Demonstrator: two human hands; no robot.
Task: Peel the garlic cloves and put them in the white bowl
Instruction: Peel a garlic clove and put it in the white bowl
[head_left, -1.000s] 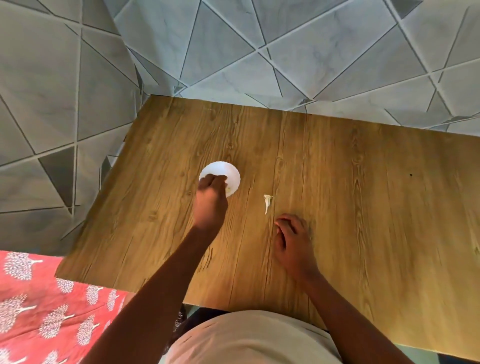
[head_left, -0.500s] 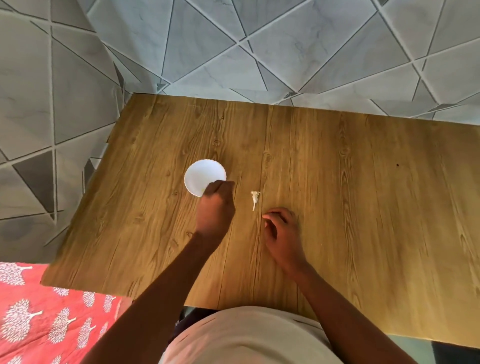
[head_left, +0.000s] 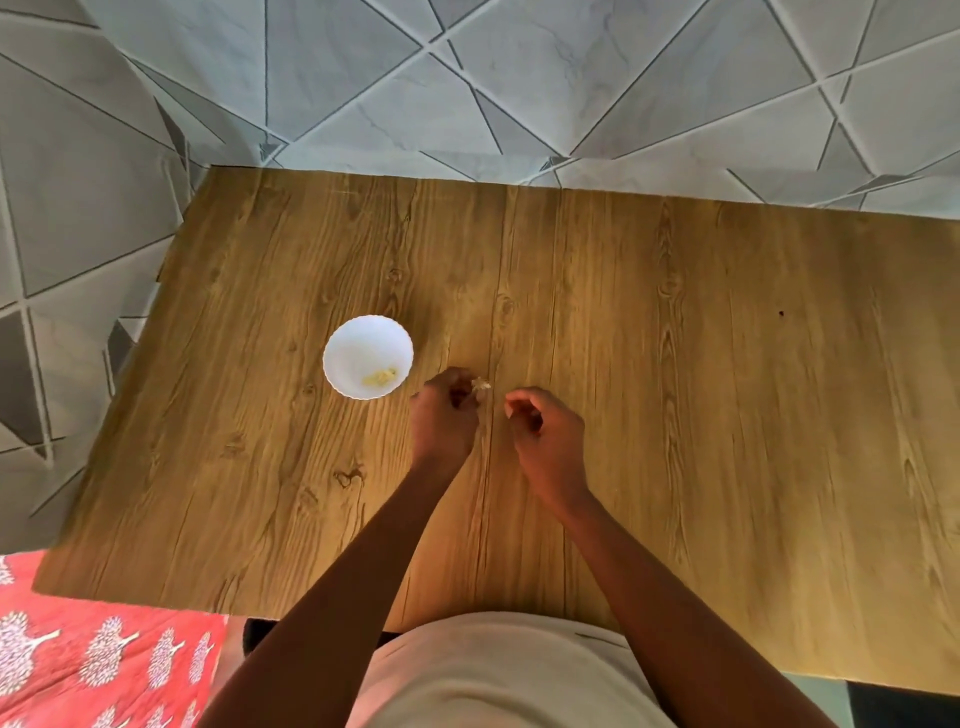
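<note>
A small white bowl with a scalloped rim stands on the wooden table, left of centre. A few pale yellow peeled garlic pieces lie at its bottom. My left hand is just right of the bowl, its fingertips pinching a small whitish garlic clove at the table surface. My right hand hovers close beside it, fingers curled inward, and nothing shows in its grasp.
The table's far and left edges meet a grey tiled floor with a triangle pattern. A red patterned cloth lies below the near left corner. My light-coloured shirt fills the bottom centre.
My left hand left the bowl and came right to the garlic clove on the table, taking it between its fingertips. My right hand lifted slightly and stayed curled.
</note>
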